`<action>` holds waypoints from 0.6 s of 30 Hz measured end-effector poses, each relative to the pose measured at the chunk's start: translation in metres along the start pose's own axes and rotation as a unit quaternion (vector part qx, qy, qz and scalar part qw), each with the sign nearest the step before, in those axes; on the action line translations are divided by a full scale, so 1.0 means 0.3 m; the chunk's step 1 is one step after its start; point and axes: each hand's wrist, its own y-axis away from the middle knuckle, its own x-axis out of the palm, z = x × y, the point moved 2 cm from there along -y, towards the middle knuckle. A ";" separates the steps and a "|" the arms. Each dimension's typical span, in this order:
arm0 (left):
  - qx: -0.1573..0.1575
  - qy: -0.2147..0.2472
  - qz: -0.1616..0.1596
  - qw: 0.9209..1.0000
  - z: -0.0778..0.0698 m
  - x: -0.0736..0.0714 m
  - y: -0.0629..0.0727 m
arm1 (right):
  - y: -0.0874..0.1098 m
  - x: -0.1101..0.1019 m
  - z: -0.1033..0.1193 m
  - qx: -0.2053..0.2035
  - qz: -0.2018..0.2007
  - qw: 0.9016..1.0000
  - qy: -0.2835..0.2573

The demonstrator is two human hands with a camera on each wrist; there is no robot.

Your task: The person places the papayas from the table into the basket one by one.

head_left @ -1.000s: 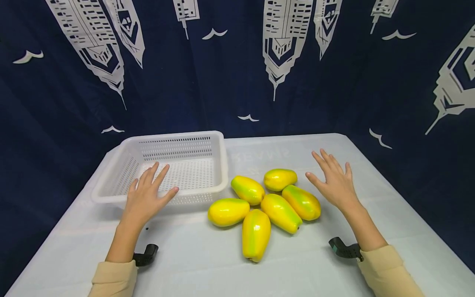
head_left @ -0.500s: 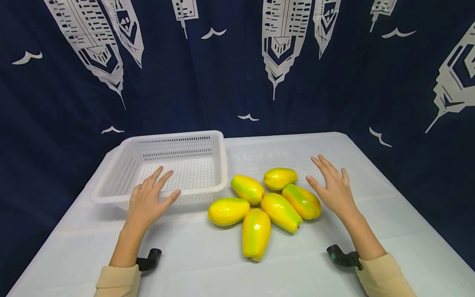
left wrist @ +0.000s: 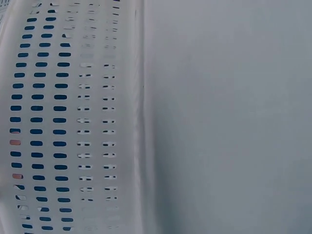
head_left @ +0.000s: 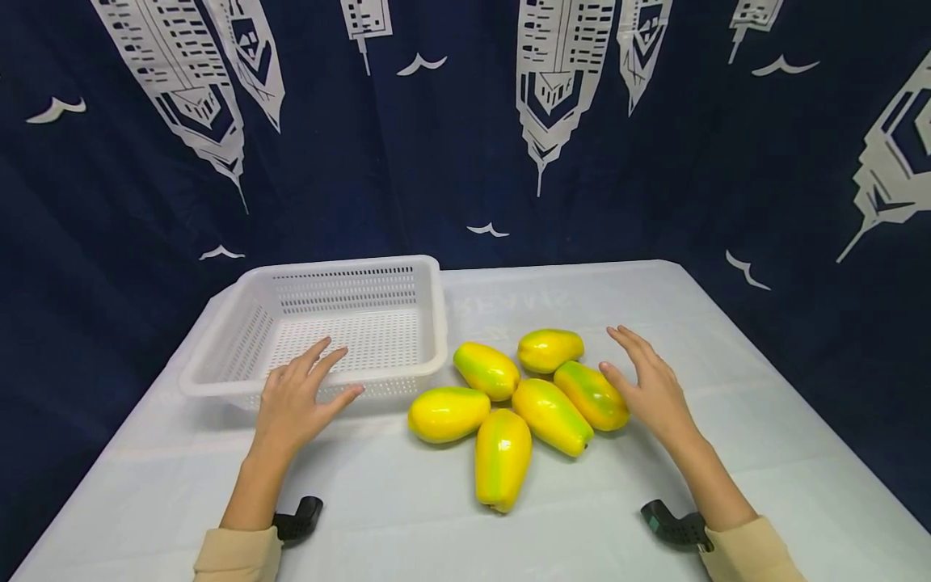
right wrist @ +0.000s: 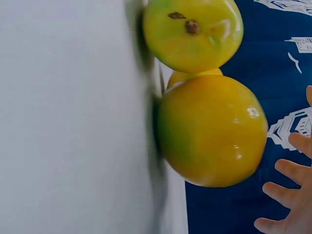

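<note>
My left hand (head_left: pixel 294 404), fingers spread and holding nothing, overlaps the front rim of a white perforated plastic basket (head_left: pixel 429 323) in the head view. I cannot tell whether it touches the rim. In the left wrist view the basket's slotted wall (left wrist: pixel 97 122) fills the left side. Several shiny yellow-green papayas (head_left: pixel 503 461) lie in a cluster to the right of the basket. Just beside the rightmost papaya (head_left: pixel 591 394) my right hand (head_left: pixel 655 396) hovers with parted, relaxed fingers. In the right wrist view, fingers (right wrist: pixel 285 192) appear beyond a large papaya (right wrist: pixel 212 131).
A white cloth covers the table (head_left: pixel 364 501). Behind its far edge hangs a dark blue curtain (head_left: pixel 436 162) with white building prints. Black wrist cameras (head_left: pixel 298 520) are strapped under both forearms.
Both hands have come lower and nearer in the head view. The left has drifted slightly right, and the right has sunk towards the rightmost papaya. The basket and papayas stay in place.
</note>
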 end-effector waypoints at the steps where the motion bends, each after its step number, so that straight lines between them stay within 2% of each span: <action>1: 0.004 0.002 -0.007 1.000 0.000 0.002 0.002 | 0.003 0.004 -0.002 0.005 0.005 1.000 -0.001; 7: 0.038 0.019 -0.052 0.998 0.012 0.013 0.011 | 0.016 0.018 -0.015 0.023 0.029 0.999 -0.013; 12: 0.071 0.040 -0.085 0.993 0.025 0.026 0.016 | 0.024 0.028 -0.032 0.036 0.039 0.997 -0.054; 18: 0.080 0.061 -0.107 0.989 0.040 0.036 0.032 | 0.040 0.052 -0.056 0.045 0.072 0.991 -0.106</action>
